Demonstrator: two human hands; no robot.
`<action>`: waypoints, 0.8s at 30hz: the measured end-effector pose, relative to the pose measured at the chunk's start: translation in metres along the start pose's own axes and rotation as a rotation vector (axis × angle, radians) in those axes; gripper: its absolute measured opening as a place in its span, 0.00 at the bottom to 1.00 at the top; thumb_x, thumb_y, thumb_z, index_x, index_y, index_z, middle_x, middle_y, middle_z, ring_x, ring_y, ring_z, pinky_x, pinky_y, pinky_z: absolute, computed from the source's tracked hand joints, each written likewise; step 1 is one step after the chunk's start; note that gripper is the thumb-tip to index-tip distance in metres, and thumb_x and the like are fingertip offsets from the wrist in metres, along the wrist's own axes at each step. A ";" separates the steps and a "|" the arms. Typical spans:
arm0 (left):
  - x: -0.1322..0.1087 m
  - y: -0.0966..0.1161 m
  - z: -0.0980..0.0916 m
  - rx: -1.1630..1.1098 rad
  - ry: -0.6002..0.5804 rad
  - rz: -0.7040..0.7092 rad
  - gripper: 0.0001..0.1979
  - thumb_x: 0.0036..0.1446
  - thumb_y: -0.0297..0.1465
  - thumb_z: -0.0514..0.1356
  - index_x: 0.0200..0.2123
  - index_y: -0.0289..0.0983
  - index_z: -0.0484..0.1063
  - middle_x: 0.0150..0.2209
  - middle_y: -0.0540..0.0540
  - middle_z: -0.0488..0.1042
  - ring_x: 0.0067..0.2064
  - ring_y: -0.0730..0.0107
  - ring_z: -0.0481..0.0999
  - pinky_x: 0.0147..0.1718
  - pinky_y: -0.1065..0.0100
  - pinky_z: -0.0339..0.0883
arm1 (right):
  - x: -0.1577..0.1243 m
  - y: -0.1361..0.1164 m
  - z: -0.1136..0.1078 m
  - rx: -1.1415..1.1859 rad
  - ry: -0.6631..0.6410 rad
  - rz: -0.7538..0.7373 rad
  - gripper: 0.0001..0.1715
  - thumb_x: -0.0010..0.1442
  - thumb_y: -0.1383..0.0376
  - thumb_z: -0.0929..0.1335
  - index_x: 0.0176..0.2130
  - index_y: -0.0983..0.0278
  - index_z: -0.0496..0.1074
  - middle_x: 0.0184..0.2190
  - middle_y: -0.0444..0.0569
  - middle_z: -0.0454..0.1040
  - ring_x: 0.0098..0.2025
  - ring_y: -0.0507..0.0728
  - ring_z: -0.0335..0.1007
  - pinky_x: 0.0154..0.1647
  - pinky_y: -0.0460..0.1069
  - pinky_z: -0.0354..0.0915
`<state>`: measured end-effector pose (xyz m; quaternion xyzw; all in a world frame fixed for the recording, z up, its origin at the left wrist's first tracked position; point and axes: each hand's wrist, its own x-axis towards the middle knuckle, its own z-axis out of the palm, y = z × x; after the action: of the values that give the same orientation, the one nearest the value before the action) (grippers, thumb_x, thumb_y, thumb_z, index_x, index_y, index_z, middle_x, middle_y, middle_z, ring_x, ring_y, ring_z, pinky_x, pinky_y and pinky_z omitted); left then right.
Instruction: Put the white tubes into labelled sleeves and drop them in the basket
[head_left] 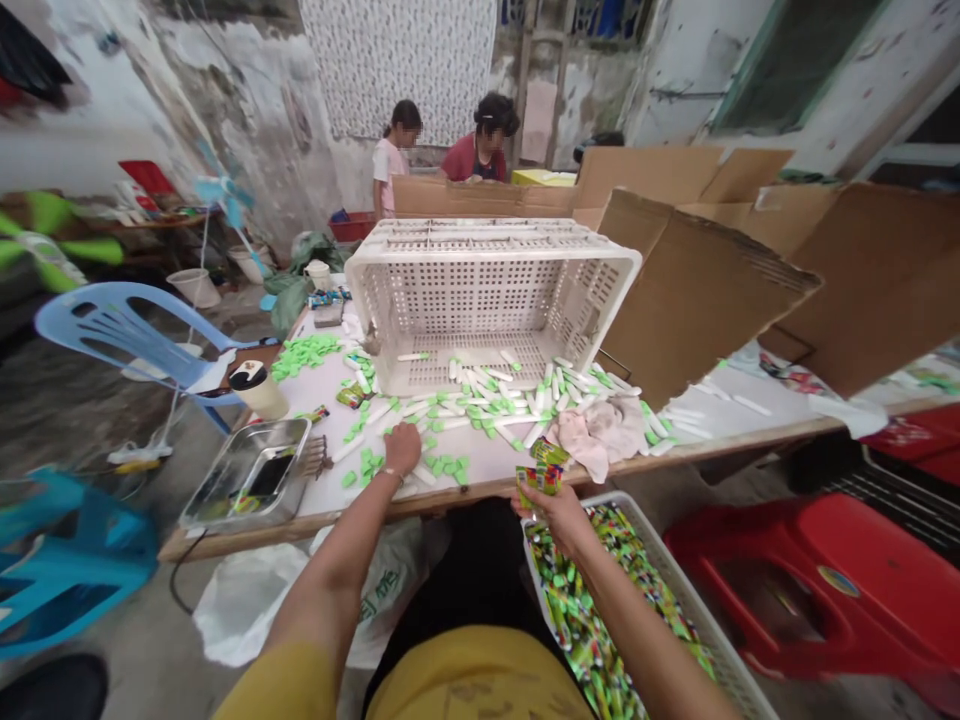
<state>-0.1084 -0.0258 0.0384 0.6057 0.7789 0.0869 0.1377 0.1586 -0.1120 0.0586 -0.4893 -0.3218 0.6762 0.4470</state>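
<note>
- Right hand (559, 508) is gripping a few green-and-yellow wrappers (546, 478), held just off the front edge of the tabletop (487, 468), over one corner of a white basket (694, 595).
- That basket sits below the tabletop and is loaded with shiny green packets (585, 640).
- Left hand (403, 448) is down at the tabletop with its back up and fingers curled under. Can't tell if it's pinching anything, tbh.
- Right around that hand: white sticks with green ends (510, 432), plus a bunch of loose green pieces (450, 466) just to its right.
- The sticks are spread in a messy band across the middle, and some lie inside a big white crate (495, 256) tipped on its side, opening toward the person.
- Crumpled pink cloth (600, 432) is near the right hand, at the tabletop's front edge.
- Over on the left there's a metal tray (225, 470), with a black-lidded cup (264, 392) just behind it.
- Cardboard (697, 290) stands right of the crate, and two people (478, 155) are at the back.
</note>
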 end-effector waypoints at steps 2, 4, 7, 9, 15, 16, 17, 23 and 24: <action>-0.014 0.018 0.001 -0.082 -0.012 0.020 0.12 0.57 0.25 0.44 0.41 0.29 0.62 0.41 0.34 0.67 0.45 0.57 0.66 0.43 0.58 0.56 | 0.002 0.003 0.001 -0.007 0.025 -0.007 0.22 0.36 0.56 0.76 0.30 0.66 0.72 0.24 0.47 0.75 0.26 0.56 0.71 0.27 0.50 0.67; -0.036 0.043 0.006 -0.191 -0.055 0.080 0.12 0.59 0.30 0.44 0.43 0.32 0.60 0.35 0.41 0.69 0.36 0.65 0.69 0.37 0.65 0.60 | 0.002 0.004 0.002 -0.023 0.072 -0.008 0.23 0.35 0.56 0.76 0.30 0.66 0.73 0.24 0.47 0.75 0.25 0.55 0.70 0.26 0.49 0.66; -0.074 0.082 0.016 -0.582 -0.162 0.262 0.13 0.59 0.37 0.46 0.44 0.37 0.60 0.34 0.48 0.70 0.31 0.73 0.68 0.31 0.72 0.61 | -0.002 0.005 0.001 -0.053 0.119 0.012 0.23 0.33 0.56 0.76 0.30 0.66 0.73 0.24 0.47 0.74 0.25 0.54 0.69 0.25 0.49 0.64; -0.094 0.103 0.020 -0.938 -0.281 0.378 0.15 0.54 0.38 0.53 0.43 0.36 0.63 0.34 0.49 0.70 0.32 0.74 0.68 0.30 0.72 0.62 | -0.006 0.004 -0.003 -0.072 0.124 0.017 0.24 0.33 0.56 0.76 0.30 0.66 0.74 0.25 0.47 0.74 0.27 0.55 0.68 0.27 0.49 0.64; -0.112 0.133 0.022 -1.249 -0.462 0.206 0.13 0.44 0.36 0.61 0.29 0.31 0.69 0.21 0.52 0.66 0.23 0.77 0.62 0.22 0.74 0.56 | -0.018 -0.006 -0.020 -0.234 0.056 -0.113 0.21 0.36 0.56 0.75 0.30 0.65 0.74 0.25 0.47 0.75 0.29 0.57 0.69 0.31 0.51 0.64; -0.113 0.135 0.022 -1.252 -0.479 0.170 0.13 0.44 0.36 0.61 0.29 0.31 0.69 0.19 0.53 0.64 0.21 0.79 0.59 0.19 0.75 0.53 | -0.019 -0.009 -0.021 -0.264 0.049 -0.154 0.21 0.36 0.56 0.75 0.30 0.65 0.74 0.25 0.47 0.75 0.29 0.57 0.69 0.32 0.51 0.64; -0.114 0.137 0.022 -1.250 -0.497 0.147 0.13 0.44 0.36 0.61 0.29 0.31 0.68 0.18 0.54 0.62 0.20 0.80 0.57 0.17 0.76 0.50 | -0.020 -0.011 -0.022 -0.291 0.050 -0.198 0.20 0.37 0.56 0.74 0.29 0.65 0.75 0.26 0.47 0.75 0.30 0.58 0.69 0.34 0.51 0.64; -0.120 0.129 0.020 -1.166 -0.492 0.168 0.14 0.50 0.40 0.55 0.35 0.35 0.62 0.19 0.57 0.57 0.18 0.81 0.53 0.17 0.76 0.49 | -0.026 -0.019 -0.019 -0.431 0.144 -0.341 0.17 0.40 0.53 0.72 0.23 0.64 0.75 0.22 0.47 0.74 0.27 0.58 0.68 0.32 0.52 0.63; -0.119 0.124 0.020 -1.130 -0.441 0.187 0.14 0.52 0.39 0.54 0.37 0.36 0.60 0.20 0.57 0.57 0.19 0.80 0.55 0.19 0.75 0.52 | -0.027 -0.019 -0.020 -0.448 0.161 -0.352 0.17 0.40 0.53 0.72 0.23 0.64 0.75 0.22 0.47 0.75 0.27 0.58 0.68 0.33 0.52 0.63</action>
<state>0.0390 -0.1107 0.0703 0.5084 0.5091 0.3708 0.5873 0.1864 -0.1296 0.0789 -0.5644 -0.5064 0.4596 0.4624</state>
